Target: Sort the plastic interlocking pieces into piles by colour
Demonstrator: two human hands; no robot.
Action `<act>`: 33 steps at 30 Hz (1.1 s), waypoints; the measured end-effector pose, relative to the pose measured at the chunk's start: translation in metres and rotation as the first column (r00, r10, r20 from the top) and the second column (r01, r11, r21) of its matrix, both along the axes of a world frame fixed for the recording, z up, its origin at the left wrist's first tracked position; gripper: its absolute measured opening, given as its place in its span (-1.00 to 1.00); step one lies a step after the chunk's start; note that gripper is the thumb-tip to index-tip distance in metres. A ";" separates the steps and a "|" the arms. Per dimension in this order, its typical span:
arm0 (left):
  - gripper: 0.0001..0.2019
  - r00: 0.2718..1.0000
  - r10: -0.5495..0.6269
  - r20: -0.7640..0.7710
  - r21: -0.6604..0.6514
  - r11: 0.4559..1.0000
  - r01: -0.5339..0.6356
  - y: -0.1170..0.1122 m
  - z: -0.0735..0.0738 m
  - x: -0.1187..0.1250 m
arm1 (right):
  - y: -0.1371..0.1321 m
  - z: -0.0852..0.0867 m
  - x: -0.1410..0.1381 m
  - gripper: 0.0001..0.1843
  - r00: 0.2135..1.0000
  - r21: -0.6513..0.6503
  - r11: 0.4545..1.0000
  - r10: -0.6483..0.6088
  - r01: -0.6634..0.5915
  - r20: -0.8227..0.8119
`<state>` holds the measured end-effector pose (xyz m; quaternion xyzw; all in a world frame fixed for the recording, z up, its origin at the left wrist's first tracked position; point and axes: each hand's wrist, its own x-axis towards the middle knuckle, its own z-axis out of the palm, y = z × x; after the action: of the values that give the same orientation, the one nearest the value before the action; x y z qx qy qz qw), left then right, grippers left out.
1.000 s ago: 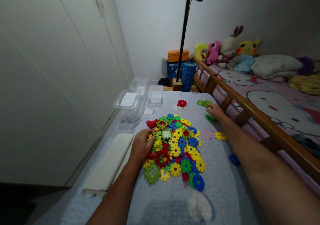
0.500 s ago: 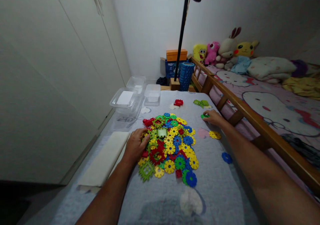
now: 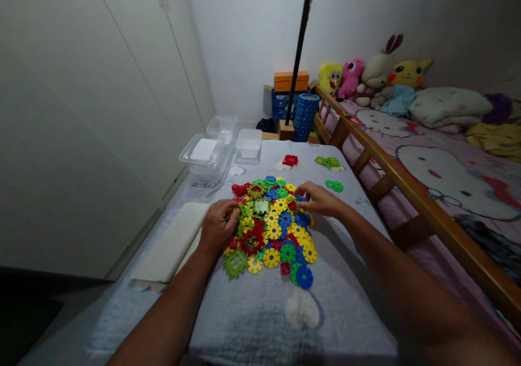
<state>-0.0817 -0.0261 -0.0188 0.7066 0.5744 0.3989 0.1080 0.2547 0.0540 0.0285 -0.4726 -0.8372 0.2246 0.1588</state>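
A heap of flat plastic gear-shaped pieces (image 3: 272,226), red, yellow, blue and green, lies on a pale blue quilt (image 3: 252,322). My left hand (image 3: 217,226) rests on the heap's left edge, fingers curled onto the pieces. My right hand (image 3: 319,199) lies on the heap's upper right edge, fingers bent down onto the pieces. Small sorted groups lie beyond the heap: red pieces (image 3: 290,160), light green pieces (image 3: 328,162) and dark green pieces (image 3: 334,185).
Clear plastic containers (image 3: 207,154) stand at the quilt's far left, and a white foam slab (image 3: 171,249) lies along its left side. A wooden bed rail (image 3: 411,187) runs along the right, with plush toys (image 3: 366,76) beyond. A black pole (image 3: 299,51) rises behind. White cupboard doors (image 3: 81,111) are left.
My right hand has drawn back from the dark green pieces at the far right to the heap's upper right edge. The left hand stays on the heap's left edge.
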 end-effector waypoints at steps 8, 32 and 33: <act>-0.81 1.000 0.006 -0.015 0.025 1.000 -0.005 -0.001 0.002 0.001 | -0.018 -0.004 -0.020 -0.87 0.999 -0.002 1.000 -0.007 0.007 -0.036; -0.86 1.000 0.000 -0.006 0.045 0.999 0.000 0.004 0.002 0.000 | 0.134 -0.056 -0.033 -0.68 0.682 -0.070 0.715 -0.688 0.696 -0.247; -0.86 1.000 0.000 -0.005 0.048 0.999 0.000 0.003 0.002 0.000 | 0.133 -0.057 -0.034 -0.67 0.697 -0.088 0.736 -0.667 0.671 -0.263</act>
<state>-0.0816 -0.0227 -0.0164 0.7101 0.5649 0.4108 0.0894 0.2205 0.1874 -0.0289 -0.7067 -0.5791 0.2090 0.3486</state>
